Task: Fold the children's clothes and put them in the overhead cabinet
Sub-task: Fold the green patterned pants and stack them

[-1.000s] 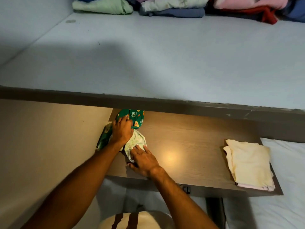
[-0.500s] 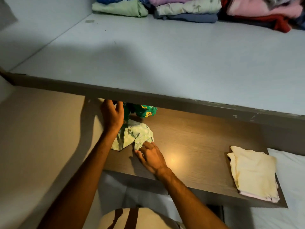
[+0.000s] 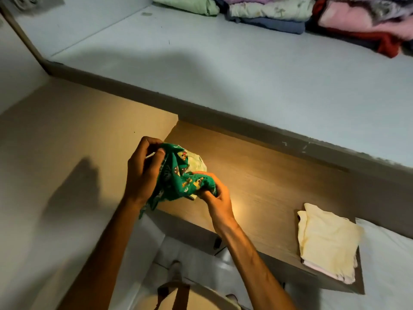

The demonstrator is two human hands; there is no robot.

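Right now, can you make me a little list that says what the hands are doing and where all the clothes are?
left hand: gripping one end of the green printed children's garment
right hand: gripping the other end of the same garment
garment state: bunched, held up above the brown wooden shelf, not yet folded
pale green cloth: partly hidden behind the green garment
folded cream-yellow cloth: lying flat at the shelf's right end
overhead cabinet floor: grey-white
stacked folded clothes: at the cabinet's back, in green, blue, pink and red
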